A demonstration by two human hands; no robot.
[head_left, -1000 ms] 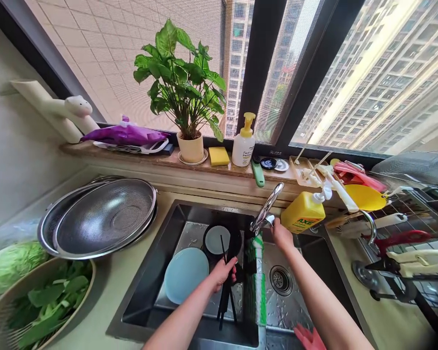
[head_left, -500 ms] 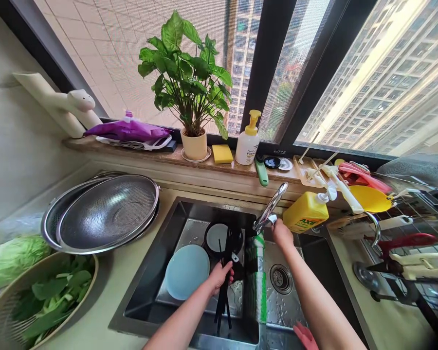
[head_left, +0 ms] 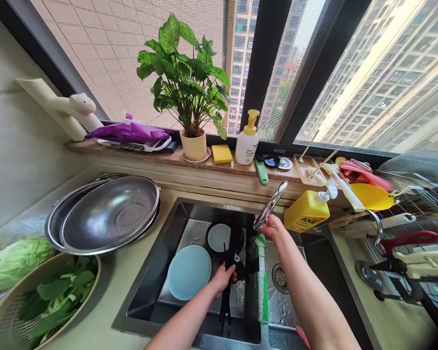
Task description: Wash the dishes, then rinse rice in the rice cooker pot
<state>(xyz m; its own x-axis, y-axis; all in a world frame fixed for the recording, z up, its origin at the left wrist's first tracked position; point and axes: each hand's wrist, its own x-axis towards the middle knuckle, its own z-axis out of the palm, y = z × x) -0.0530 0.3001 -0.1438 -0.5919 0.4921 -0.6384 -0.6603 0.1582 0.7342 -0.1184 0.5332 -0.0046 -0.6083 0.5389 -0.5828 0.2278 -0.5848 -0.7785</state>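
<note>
Right hand (head_left: 272,226) has shifted to the faucet spout (head_left: 275,204), its grip I cannot tell; left hand (head_left: 224,278) clamps black chopsticks (head_left: 225,309)

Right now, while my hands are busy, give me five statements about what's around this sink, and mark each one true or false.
1. The left hand holds black chopsticks. True.
2. The right hand is on the yellow bottle. False: the right hand is at the faucet.
3. A green and white cloth lies between the two basins. True.
4. The potted plant stands in the sink. False: the potted plant stands on the windowsill.
5. The yellow sponge sits between the potted plant and the white bottle. True.
</note>
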